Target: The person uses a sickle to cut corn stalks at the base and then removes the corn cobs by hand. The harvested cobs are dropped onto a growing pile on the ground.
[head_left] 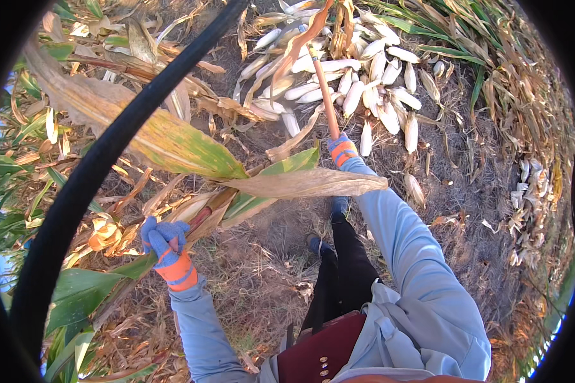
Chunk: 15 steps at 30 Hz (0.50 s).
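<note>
My left hand (pixel 165 246), in a blue and orange knit glove, is closed around a corn stalk (pixel 203 216). Long leaves spread from this stalk; one yellow-green leaf (pixel 182 143) reaches to the upper left, and a dry tan leaf (pixel 311 183) crosses in front of my right forearm. My right hand (pixel 342 147), gloved alike, grips the lower end of a wooden tool handle (pixel 324 91). The handle points away from me over a heap of husked, pale corn ears (pixel 354 93). A dry leaf partly covers the tool's far end, so its head cannot be made out.
Standing and bent corn plants (pixel 24 172) crowd the left side. Cut stalks (pixel 498 62) lie piled at the upper right, with more pale ears or husks (pixel 532 191) at the far right. My shoes (pixel 318 244) stand on dry, straw-strewn soil. A black strap or cable (pixel 120 139) crosses the view close up.
</note>
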Available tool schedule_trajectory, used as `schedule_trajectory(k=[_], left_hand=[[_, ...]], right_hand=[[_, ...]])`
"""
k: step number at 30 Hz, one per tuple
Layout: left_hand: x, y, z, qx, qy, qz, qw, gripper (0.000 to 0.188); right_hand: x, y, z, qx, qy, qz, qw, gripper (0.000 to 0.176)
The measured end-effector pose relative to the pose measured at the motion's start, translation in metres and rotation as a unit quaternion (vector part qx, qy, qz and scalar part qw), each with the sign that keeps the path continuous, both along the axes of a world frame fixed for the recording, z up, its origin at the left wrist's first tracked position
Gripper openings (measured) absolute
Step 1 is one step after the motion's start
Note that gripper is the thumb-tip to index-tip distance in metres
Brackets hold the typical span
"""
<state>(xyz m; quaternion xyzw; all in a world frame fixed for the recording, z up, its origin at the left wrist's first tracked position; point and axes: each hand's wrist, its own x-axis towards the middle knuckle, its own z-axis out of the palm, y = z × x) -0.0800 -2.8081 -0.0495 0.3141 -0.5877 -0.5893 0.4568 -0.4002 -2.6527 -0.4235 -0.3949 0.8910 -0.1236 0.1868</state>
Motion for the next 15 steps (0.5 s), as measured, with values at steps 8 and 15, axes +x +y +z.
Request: schedule_trajectory(k=[8,15], left_hand=[[0.066,0.002,0.001,0.037,-0.145,0.151,0.977,0.022],[0.091,0.008,-0.008,0.103,-0.104,0.266,0.953,0.018]], right_hand=[[0.151,0.075,0.038,0.302,-0.130,0.411,0.850,0.024],[0.096,0.070,0.015,0.262,-0.149,0.372,0.878,0.016]])
